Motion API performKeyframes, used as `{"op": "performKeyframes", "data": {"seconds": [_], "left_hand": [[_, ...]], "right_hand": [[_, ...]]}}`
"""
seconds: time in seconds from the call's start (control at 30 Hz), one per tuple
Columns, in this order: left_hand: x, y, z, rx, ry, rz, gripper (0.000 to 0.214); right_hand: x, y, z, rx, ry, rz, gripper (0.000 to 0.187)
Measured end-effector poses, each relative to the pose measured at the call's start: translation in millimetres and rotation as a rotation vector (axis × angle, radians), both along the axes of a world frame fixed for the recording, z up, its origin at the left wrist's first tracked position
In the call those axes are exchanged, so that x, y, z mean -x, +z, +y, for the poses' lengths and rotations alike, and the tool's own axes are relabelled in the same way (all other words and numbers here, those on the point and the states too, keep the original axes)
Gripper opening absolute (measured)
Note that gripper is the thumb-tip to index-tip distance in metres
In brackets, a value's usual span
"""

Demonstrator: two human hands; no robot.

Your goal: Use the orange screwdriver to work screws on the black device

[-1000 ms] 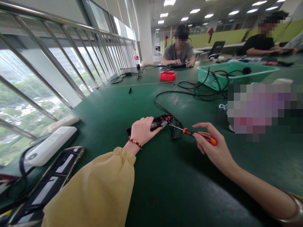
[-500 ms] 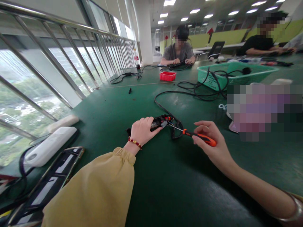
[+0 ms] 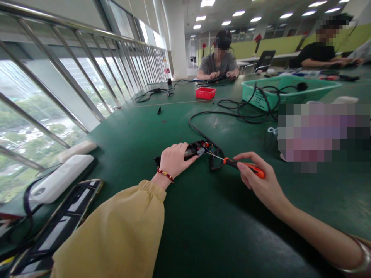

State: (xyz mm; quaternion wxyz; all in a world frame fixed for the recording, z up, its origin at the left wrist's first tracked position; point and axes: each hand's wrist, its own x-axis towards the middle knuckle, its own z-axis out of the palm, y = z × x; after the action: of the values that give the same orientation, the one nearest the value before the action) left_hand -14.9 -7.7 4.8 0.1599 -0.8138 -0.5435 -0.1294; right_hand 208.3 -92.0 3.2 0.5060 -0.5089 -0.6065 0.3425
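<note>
Orange and black, the screwdriver point(image 3: 231, 162) sits in the right hand point(image 3: 265, 181), thumb pressed to the handle, index finger crooked above it! The thin shaft points left, straight at the near end of an opened black device point(image 3: 193, 150), in among small wires; whether the tip touches anything there is too small to tell. And here's the left hand point(image 3: 174, 160), wrapped firmly over that device, fingers across the top, thumb stretched along the near side, pinning it just above or against the green table point(image 3: 185, 216). Red and gold bracelet point(image 3: 165, 174) at that wrist, yellow sleeve point(image 3: 124, 227) behind it!

Beyond the left hand, a black cord point(image 3: 189, 120) sweeps out from the device and curves over to the green basket point(image 3: 262, 99), which stands well past the right hand. A little red tray point(image 3: 205, 95) sits farther out, between the two hands, with a small black piece point(image 3: 159, 111) ahead of the left. Nearer, off to the left hand's left, lies a white block point(image 3: 62, 179). Far ahead, a person in grey point(image 3: 218, 65) bends over the same table!
</note>
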Motion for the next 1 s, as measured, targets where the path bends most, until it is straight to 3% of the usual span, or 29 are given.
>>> {"op": "performKeyframes", "data": {"seconds": [0.13, 0.33, 0.5, 0.63, 0.8, 0.93, 1.0], "left_hand": [[-0.5, 0.5, -0.4, -0.009, -0.005, 0.002, 0.048], [-0.2, 0.2, -0.4, -0.007, -0.010, 0.007, 0.049], [-0.3, 0.4, -0.2, -0.008, -0.013, 0.011, 0.047], [-0.8, 1.4, -0.2, 0.003, -0.012, 0.012, 0.048], [-1.6, 2.4, -1.1, 0.018, 0.005, 0.016, 0.048], [-1.8, 3.0, -1.9, 0.005, -0.011, 0.022, 0.044], [-1.8, 3.6, -2.0, 0.009, -0.016, 0.031, 0.040]], "right_hand": [[1.4, -0.3, 0.8, -0.143, -0.080, 0.081, 0.038], [1.7, -1.4, 1.1, 0.026, 0.025, 0.100, 0.022], [3.7, -0.8, 0.2, -0.075, -0.020, 0.160, 0.044], [4.4, -0.4, -0.5, 0.095, 0.030, 0.124, 0.024], [3.7, -2.4, 1.4, -0.085, -0.019, 0.203, 0.043], [2.1, -0.9, 0.3, -0.004, 0.035, 0.053, 0.023], [1.3, 0.6, -1.2, -0.050, 0.070, -0.087, 0.018]]}}
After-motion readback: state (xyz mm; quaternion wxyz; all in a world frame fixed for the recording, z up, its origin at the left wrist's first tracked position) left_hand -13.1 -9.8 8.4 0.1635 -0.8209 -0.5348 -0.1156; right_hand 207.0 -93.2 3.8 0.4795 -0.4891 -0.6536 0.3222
